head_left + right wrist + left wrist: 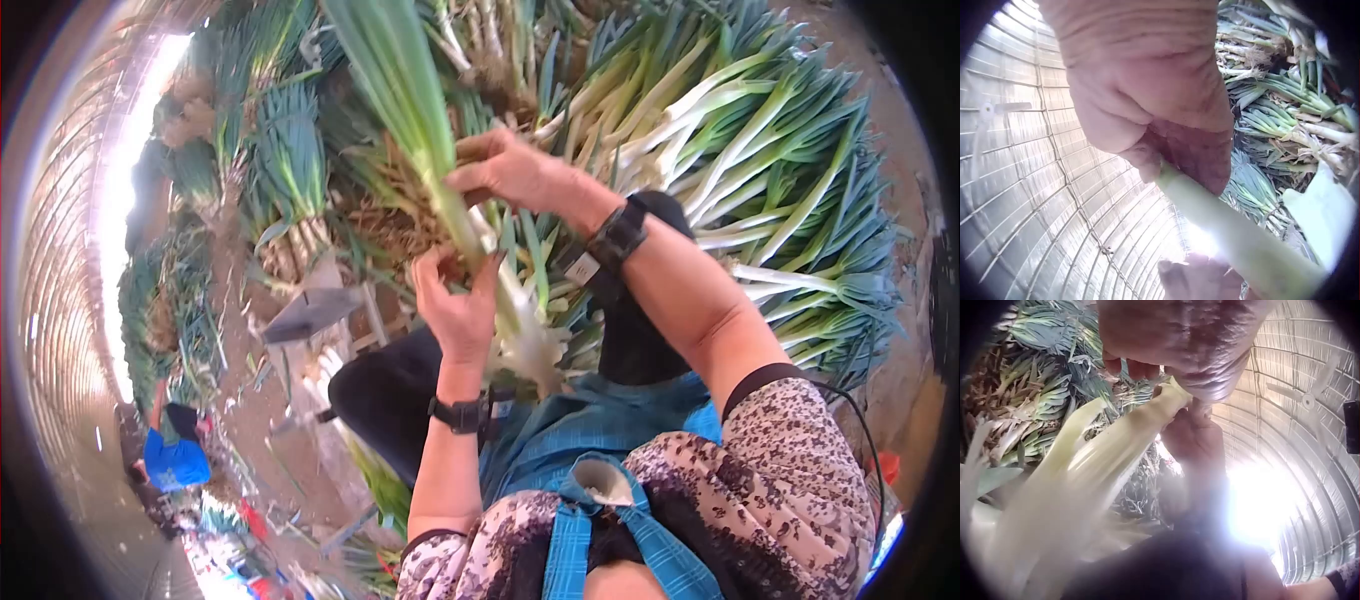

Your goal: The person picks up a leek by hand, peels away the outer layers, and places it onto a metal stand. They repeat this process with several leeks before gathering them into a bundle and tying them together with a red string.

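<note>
A leek with green leaves (pixel 390 70) and a pale stalk (pixel 462 225) slants upward in front of the person in the head view. The left hand (pixel 460 310) grips the stalk low down, its thumb and fingers around it. Higher up, the right hand (pixel 510 172) pinches the same stalk between thumb and fingers. Pale outer layers (pixel 525 335) hang below the left hand. In the left wrist view, the left hand (pixel 1179 344) is at the top of the pale stalk (pixel 1116 440). The right wrist view has the right hand (pixel 1154 94) on the stalk (pixel 1235 231).
Many leeks (pixel 740 150) lie fanned out at the right. Bundles of leeks (pixel 290 160) with roots lie at the upper left. A grey flat-topped object (pixel 312 312) stands left of the knees. Another person in blue (pixel 175 460) is at the far lower left.
</note>
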Demonstrator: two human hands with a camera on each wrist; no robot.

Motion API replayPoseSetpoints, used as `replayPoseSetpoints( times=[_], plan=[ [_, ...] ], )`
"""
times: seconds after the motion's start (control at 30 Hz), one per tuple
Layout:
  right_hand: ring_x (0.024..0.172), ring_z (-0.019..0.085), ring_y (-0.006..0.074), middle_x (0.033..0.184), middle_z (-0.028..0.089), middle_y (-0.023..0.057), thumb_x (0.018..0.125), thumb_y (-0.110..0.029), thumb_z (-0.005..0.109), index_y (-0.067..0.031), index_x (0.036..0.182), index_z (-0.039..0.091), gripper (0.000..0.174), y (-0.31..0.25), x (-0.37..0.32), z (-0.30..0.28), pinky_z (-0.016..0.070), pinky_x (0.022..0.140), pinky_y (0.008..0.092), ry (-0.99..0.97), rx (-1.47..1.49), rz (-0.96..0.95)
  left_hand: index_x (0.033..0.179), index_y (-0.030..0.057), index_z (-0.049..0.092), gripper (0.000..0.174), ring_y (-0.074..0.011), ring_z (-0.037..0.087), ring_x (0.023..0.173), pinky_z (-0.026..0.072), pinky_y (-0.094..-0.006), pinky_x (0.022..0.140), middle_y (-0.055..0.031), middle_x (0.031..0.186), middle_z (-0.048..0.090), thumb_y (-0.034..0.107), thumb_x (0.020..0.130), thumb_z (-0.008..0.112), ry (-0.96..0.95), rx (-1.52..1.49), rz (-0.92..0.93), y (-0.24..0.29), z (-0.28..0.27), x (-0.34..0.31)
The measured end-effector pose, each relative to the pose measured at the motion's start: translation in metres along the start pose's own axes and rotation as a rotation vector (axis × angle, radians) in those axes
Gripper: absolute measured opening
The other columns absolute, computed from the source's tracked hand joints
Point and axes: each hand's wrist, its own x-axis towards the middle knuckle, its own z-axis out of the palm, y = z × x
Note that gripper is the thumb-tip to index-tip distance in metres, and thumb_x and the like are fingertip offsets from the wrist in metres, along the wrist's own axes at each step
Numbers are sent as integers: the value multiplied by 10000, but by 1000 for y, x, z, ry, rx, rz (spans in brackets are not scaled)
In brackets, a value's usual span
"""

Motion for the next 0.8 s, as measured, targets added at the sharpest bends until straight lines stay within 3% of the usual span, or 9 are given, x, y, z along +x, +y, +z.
replayPoseSetpoints(
  times=[0.13,0.17,0.23,0.27,0.33,0.43,0.47,0.53,0.8],
  plan=[
    [810,613,121,917,673,91,779,-217,729,37,1089,625,414,-5,2,-1,521,693,297,140,-400,-176,914,45,608,331,-230,574,692,478,-350,640,-86,802,607,210,705,804,81,233,-81,10,-1,3],
    [805,609,113,920,677,93,759,-225,750,33,1090,632,436,-3,3,3,522,685,300,159,-391,-193,996,6,582,364,-212,572,794,488,-337,715,-101,904,615,191,753,780,33,173,-247,11,1,7],
    [820,600,122,929,673,88,697,-192,802,59,1155,594,562,-3,8,10,507,714,291,225,-162,-179,1008,-11,572,331,-200,580,818,496,-321,703,-116,926,613,183,798,739,72,69,-243,17,8,11],
    [830,593,135,940,668,86,682,-186,812,77,1161,582,593,1,11,14,492,736,284,249,-51,-153,1053,-36,602,397,-269,618,765,517,-397,671,-162,890,640,299,852,671,59,230,164,7,-2,9],
    [689,545,122,807,614,47,673,-202,782,61,1043,626,479,0,3,14,421,547,270,199,-22,-110,951,-52,637,425,-258,641,692,526,-377,653,-152,813,667,361,858,670,66,218,194,19,2,9],
    [823,577,179,893,635,110,669,-238,779,89,1030,620,512,-4,-5,9,460,729,317,281,-11,-97,970,-51,633,414,-244,626,688,517,-354,645,-150,844,671,354,884,639,9,156,-7,22,12,3],
    [823,577,179,893,635,110,669,-238,779,89,1030,620,512,-1,-7,6,460,729,317,297,-20,-99,942,-37,642,385,-226,597,651,497,-346,624,-134,799,667,345,906,611,17,-246,-8,14,19,3],
    [975,574,225,1041,624,166,678,-267,774,124,1140,563,641,4,-5,4,439,874,333,384,-55,-81,928,-36,641,380,-221,580,639,486,-356,617,-129,775,658,341,916,597,-32,-169,-2,0,22,4],
    [925,547,147,996,629,88,729,-259,752,67,1106,602,521,5,0,0,421,842,289,372,-122,-29,886,-28,636,307,-211,537,601,457,-369,589,-112,723,633,276,920,606,-69,-49,-68,-9,26,10]
  ],
)
